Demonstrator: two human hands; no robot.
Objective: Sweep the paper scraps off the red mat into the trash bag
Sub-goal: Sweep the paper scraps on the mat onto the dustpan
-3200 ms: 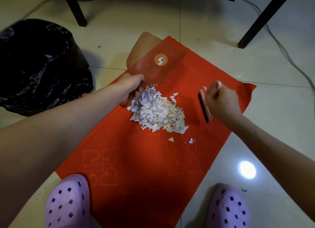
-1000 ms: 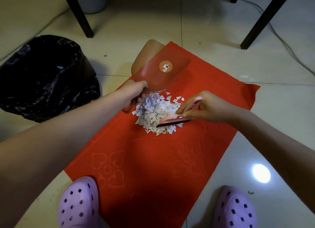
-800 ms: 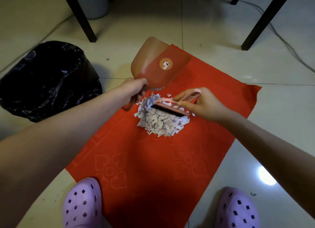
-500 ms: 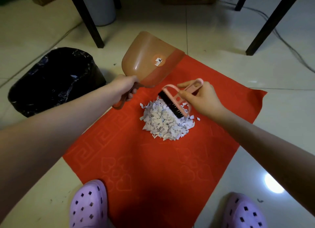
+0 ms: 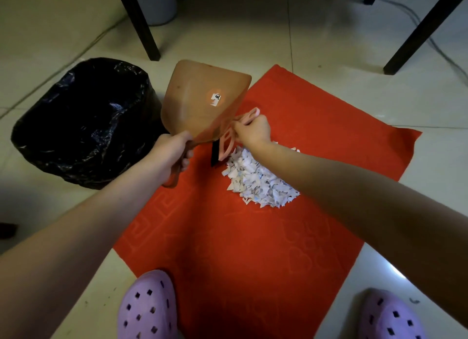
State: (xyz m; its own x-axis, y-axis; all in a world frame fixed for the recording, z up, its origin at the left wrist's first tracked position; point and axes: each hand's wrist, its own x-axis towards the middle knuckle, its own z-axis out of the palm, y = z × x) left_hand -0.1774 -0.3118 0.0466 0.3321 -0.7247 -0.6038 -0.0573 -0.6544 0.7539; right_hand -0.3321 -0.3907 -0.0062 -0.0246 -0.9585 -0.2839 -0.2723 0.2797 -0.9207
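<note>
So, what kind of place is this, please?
Probably an indoor room in a home or office: a glossy tiled floor, dark furniture legs, a cable along the floor, and a bin lined with a black trash bag.

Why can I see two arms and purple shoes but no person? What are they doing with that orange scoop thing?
The camera sits on the person's head and looks down, so you see only their own arms and their purple shoes. The left hand holds an orange dustpan, lifted and tilted. The right hand holds a small pink brush, its black bristles pointing down beside the dustpan. On the floor lies a red mat with a pile of white paper scraps on it. Left of the mat stands a bin lined with a black trash bag, where the scraps should go.
</note>
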